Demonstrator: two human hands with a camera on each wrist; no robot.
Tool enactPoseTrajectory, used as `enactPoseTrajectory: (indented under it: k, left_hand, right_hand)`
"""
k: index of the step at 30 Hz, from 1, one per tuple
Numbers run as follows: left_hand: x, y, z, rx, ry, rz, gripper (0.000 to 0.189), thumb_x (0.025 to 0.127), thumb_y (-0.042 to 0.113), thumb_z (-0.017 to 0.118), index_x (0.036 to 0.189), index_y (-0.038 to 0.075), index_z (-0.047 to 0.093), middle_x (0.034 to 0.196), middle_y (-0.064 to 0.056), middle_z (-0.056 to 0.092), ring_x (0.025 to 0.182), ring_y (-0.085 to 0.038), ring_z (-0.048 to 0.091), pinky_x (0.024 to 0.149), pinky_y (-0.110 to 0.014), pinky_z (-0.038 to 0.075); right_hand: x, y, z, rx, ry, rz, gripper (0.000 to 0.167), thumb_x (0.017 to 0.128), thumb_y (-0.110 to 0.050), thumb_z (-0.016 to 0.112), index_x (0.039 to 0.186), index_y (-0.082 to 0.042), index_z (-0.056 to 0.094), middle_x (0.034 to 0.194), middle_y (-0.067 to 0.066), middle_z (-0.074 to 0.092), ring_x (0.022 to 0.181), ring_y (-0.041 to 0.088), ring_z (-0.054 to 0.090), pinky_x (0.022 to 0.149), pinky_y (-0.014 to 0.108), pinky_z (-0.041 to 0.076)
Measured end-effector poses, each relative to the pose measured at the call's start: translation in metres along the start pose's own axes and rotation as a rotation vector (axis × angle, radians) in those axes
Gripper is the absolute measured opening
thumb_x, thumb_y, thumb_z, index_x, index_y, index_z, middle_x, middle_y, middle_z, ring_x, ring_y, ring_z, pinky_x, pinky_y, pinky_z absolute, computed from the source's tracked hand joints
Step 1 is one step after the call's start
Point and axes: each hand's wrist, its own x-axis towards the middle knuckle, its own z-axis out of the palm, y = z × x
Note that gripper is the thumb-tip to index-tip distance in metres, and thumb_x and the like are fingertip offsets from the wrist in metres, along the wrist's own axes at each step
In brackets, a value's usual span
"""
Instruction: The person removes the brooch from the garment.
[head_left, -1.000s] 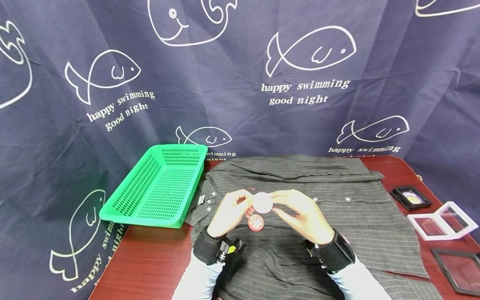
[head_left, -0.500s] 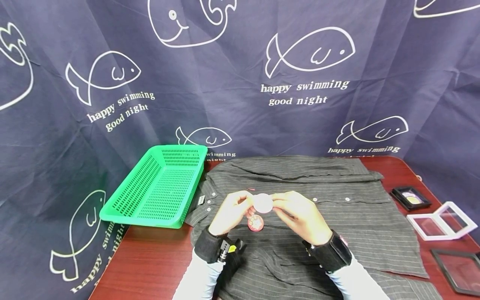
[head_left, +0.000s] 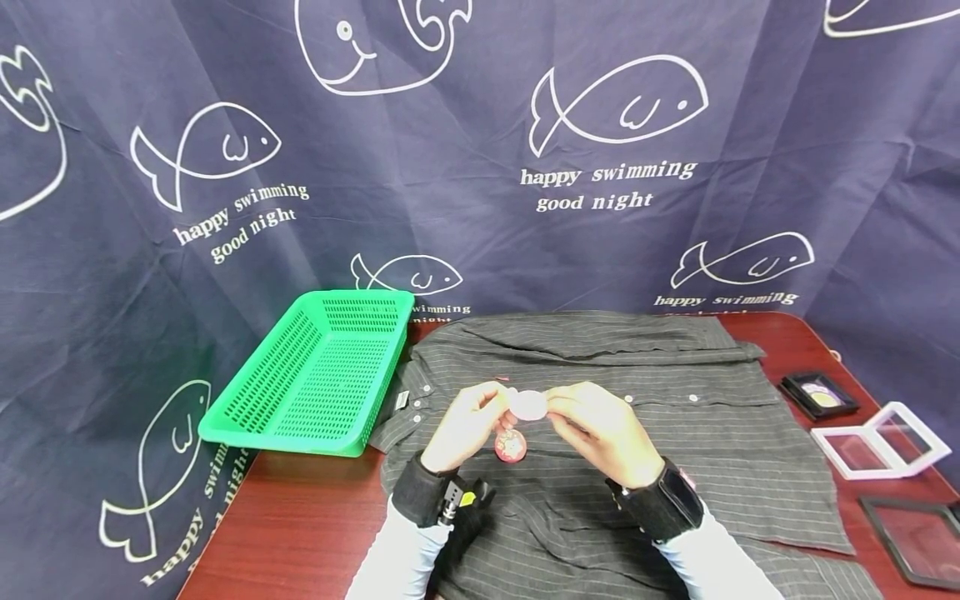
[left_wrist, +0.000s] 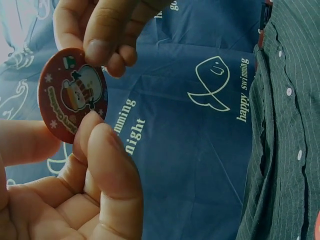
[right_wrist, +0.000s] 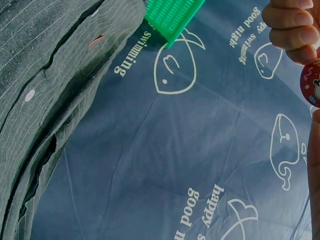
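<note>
My left hand (head_left: 463,423) and right hand (head_left: 606,429) hold a round badge (head_left: 528,405) between them, over the middle of a striped shirt. In the head view it appears pale and washed out. The left wrist view shows its red face (left_wrist: 62,102), printed with a snowman and white snowflakes. Fingers of both hands pinch its edge from opposite sides. Part of the red disc also enters the right wrist view at the right edge. Just below the hands, a second red round badge (head_left: 511,446) lies on the shirt.
A dark pinstriped shirt (head_left: 720,467) covers much of the red table (head_left: 315,508). At the left stands a green plastic basket (head_left: 360,358). Along the right side lie a black case (head_left: 806,412), an unfolded white frame (head_left: 862,473) and a dark frame (head_left: 892,550).
The held badge has tilted, so it looks flatter from above. Fingers of the right hand have closed in on its edge. The badge on the shirt stays put.
</note>
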Motion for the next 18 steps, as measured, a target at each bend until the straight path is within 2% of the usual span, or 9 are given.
enactPoseTrajectory:
  k: [6, 9, 12, 14, 16, 18]
  left_hand:
    - [-0.001, 0.001, 0.003, 0.029, 0.049, -0.006, 0.024, 0.1, 0.013, 0.052, 0.093, -0.006, 0.064, 0.08, -0.025, 0.065, 0.066, -0.009, 0.061, 0.066, -0.034, 0.057]
    - [-0.003, 0.0, 0.004, 0.01, 0.106, 0.012, 0.023, 0.1, 0.014, 0.053, 0.095, -0.005, 0.065, 0.083, -0.024, 0.066, 0.07, -0.014, 0.063, 0.069, -0.033, 0.058]
    - [-0.006, -0.002, 0.004, -0.005, 0.167, 0.045, 0.023, 0.1, 0.013, 0.054, 0.095, -0.005, 0.065, 0.086, -0.024, 0.067, 0.073, -0.013, 0.064, 0.071, -0.028, 0.057]
    - [-0.008, -0.005, 0.003, 0.03, 0.209, 0.077, 0.021, 0.1, 0.014, 0.055, 0.095, -0.004, 0.066, 0.087, -0.022, 0.068, 0.074, -0.01, 0.063, 0.071, -0.025, 0.056]
    - [-0.009, -0.009, 0.003, 0.115, 0.258, 0.115, 0.019, 0.099, 0.016, 0.057, 0.094, 0.0, 0.066, 0.087, -0.017, 0.069, 0.074, -0.006, 0.062, 0.071, -0.023, 0.054]
    - [-0.011, -0.014, 0.002, 0.216, 0.304, 0.157, 0.015, 0.097, 0.017, 0.06, 0.094, 0.004, 0.067, 0.085, -0.011, 0.068, 0.074, -0.007, 0.061, 0.072, -0.023, 0.052]
  right_hand:
    - [0.002, 0.0, -0.003, 0.036, 0.028, 0.033, 0.025, 0.1, -0.023, 0.055, 0.094, -0.006, 0.072, 0.091, 0.005, 0.072, 0.083, 0.019, 0.067, 0.085, 0.021, 0.05]
    - [0.001, 0.001, -0.006, 0.067, 0.048, 0.08, 0.026, 0.1, -0.026, 0.056, 0.093, -0.007, 0.072, 0.09, 0.004, 0.071, 0.082, 0.017, 0.066, 0.087, 0.017, 0.048]
    - [-0.001, 0.003, -0.009, 0.102, 0.062, 0.145, 0.026, 0.099, -0.028, 0.057, 0.092, -0.007, 0.072, 0.089, 0.003, 0.07, 0.081, 0.014, 0.064, 0.086, 0.014, 0.047]
    - [-0.003, 0.005, -0.013, 0.128, 0.072, 0.194, 0.018, 0.096, -0.023, 0.063, 0.092, -0.008, 0.071, 0.088, 0.002, 0.07, 0.079, 0.012, 0.063, 0.082, 0.014, 0.047]
    - [-0.004, 0.006, -0.017, 0.159, 0.086, 0.251, 0.006, 0.09, -0.012, 0.068, 0.092, -0.008, 0.071, 0.086, 0.002, 0.069, 0.078, 0.009, 0.061, 0.077, 0.015, 0.047]
    - [-0.007, 0.008, -0.022, 0.188, 0.095, 0.324, 0.008, 0.085, -0.004, 0.071, 0.092, -0.007, 0.071, 0.085, 0.004, 0.068, 0.077, 0.006, 0.059, 0.075, 0.015, 0.046]
